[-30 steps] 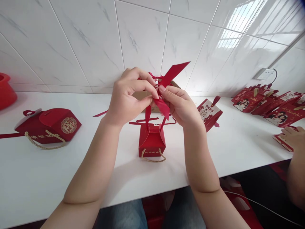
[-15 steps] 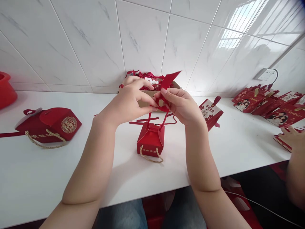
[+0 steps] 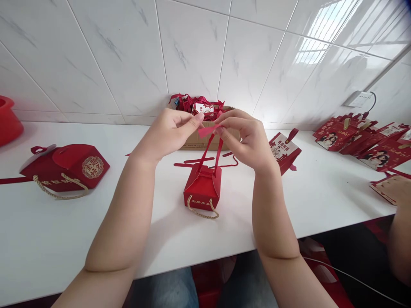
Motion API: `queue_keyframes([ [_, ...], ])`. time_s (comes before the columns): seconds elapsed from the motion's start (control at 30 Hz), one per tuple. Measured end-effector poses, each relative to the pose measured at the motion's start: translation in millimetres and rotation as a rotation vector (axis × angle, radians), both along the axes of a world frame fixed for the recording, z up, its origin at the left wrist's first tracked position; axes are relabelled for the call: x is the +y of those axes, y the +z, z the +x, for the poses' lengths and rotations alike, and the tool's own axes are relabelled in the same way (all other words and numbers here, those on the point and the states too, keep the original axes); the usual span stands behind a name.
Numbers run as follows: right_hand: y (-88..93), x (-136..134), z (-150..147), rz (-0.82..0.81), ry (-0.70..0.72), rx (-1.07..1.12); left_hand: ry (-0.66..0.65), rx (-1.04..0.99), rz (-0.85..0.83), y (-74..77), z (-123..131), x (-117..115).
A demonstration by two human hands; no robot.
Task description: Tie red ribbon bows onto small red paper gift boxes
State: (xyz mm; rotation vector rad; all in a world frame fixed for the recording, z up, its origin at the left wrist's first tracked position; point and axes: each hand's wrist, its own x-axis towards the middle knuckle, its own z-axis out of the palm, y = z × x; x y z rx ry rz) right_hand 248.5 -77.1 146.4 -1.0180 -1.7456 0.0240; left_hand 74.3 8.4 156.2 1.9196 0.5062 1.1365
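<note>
A small red gift box [image 3: 203, 188] stands upright on the white table, with a twisted rope handle hanging at its front. A red ribbon [image 3: 208, 129] rises in two strands from its top to my hands. My right hand [image 3: 245, 134] pinches the ribbon above the box between thumb and fingers. My left hand [image 3: 175, 132] is closed in a pinch just left of the ribbon's loose part; what sits between its fingertips is hidden.
Behind my hands, a cardboard box [image 3: 192, 141] holds red ribbons and packets. Another red gift box [image 3: 69, 169] lies left. A printed red bag [image 3: 284, 149] and several more bags [image 3: 340, 137] stand right. A co-worker's hand [image 3: 401, 188] touches a flat piece at the right edge.
My hands were close together on a ribbon loop; my left fingertips have drawn up and left, away from my right. The upright ribbon end has dropped, and the strands show longer.
</note>
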Motion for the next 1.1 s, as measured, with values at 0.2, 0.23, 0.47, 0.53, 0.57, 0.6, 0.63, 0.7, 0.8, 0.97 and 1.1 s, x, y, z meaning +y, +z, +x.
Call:
queue_keyframes([
  [0.2,0.1,-1.7,-0.7,0.029,0.118,-0.073,-0.125,0.026,-0.151,-4.8,14.8,-0.3],
  [0.23,0.5,-2.9,-0.9,0.023,0.120,-0.085,-0.115,0.007,-0.167,-4.5,16.2,-1.6],
  [0.47,3.1,-9.0,-3.1,0.028,0.093,-0.161,0.038,-0.127,-0.102,-1.8,16.5,-4.2],
  [0.53,4.4,-11.0,-1.9,0.042,0.064,-0.183,0.150,-0.116,-0.033,-2.5,14.9,-1.5],
  [0.57,5.4,-12.7,-0.4,0.034,0.042,-0.189,0.212,-0.103,0.011,-3.2,13.7,0.6],
  [0.6,6.6,-14.9,1.5,0.010,0.025,-0.196,0.272,-0.085,0.055,-4.0,12.4,3.2],
  [0.63,7.9,-17.6,4.0,-0.033,0.018,-0.205,0.326,-0.064,0.096,-5.0,11.0,6.3],
  [0.7,11.1,-24.1,10.1,-0.173,0.046,-0.232,0.417,-0.014,0.152,-7.2,8.1,13.6],
  [0.8,16.1,-33.9,20.0,-0.423,0.116,-0.297,0.535,0.051,0.170,-11.5,5.0,25.7],
  [0.97,19.6,-41.7,31.6,-0.668,0.202,-0.377,0.616,0.127,0.139,-23.2,5.6,43.2],
  [1.1,19.0,-42.3,34.0,-0.781,0.257,-0.429,0.609,0.191,0.112,-33.3,9.3,52.8],
])
